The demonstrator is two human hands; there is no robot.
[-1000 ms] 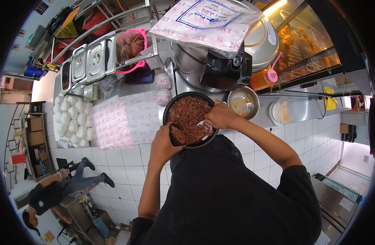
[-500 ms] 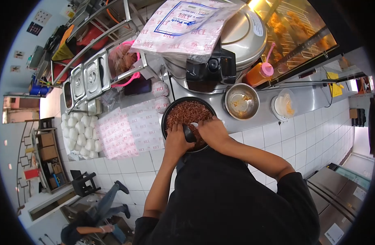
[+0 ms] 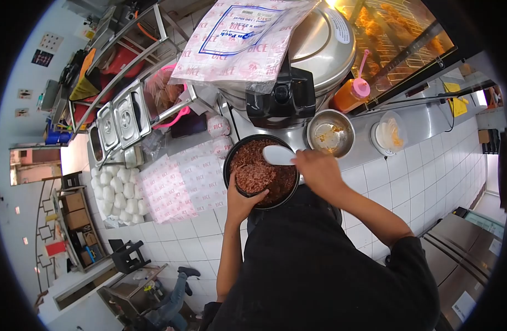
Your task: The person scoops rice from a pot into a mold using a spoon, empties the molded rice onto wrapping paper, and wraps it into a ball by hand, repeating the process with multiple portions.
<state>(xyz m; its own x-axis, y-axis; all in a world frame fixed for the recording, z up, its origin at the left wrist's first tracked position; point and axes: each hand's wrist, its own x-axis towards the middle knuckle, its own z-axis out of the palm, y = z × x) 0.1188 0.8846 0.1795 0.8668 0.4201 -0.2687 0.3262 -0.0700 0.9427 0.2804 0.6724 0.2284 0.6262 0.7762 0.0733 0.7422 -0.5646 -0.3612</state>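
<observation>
My left hand (image 3: pixel 241 203) is wrapped round a small dark bowl, heaped with reddish-brown rice (image 3: pixel 255 179); the heap hides most of the bowl. It is held inside a round black pot (image 3: pixel 258 136), where more of the same rice (image 3: pixel 250 154) lies at the far side. In my right hand (image 3: pixel 321 175) is the handle of a white rice paddle (image 3: pixel 277 155). The paddle's flat blade points left over the pot, just above the bowl. My right fingers are closed on the handle.
Printed wrapping sheets (image 3: pixel 179 187) lie left of the pot, beside several white wrapped bundles (image 3: pixel 118 190). A metal bowl (image 3: pixel 330 134) and an orange sauce bottle (image 3: pixel 350 96) stand to the right. Behind is a large steel cooker (image 3: pixel 319 44). Another person's legs (image 3: pixel 176 300) show at lower left.
The small bowl now shows heaped with rice, held in my left hand alone. My right hand has moved right and lifted the paddle, whose white blade is now in plain sight.
</observation>
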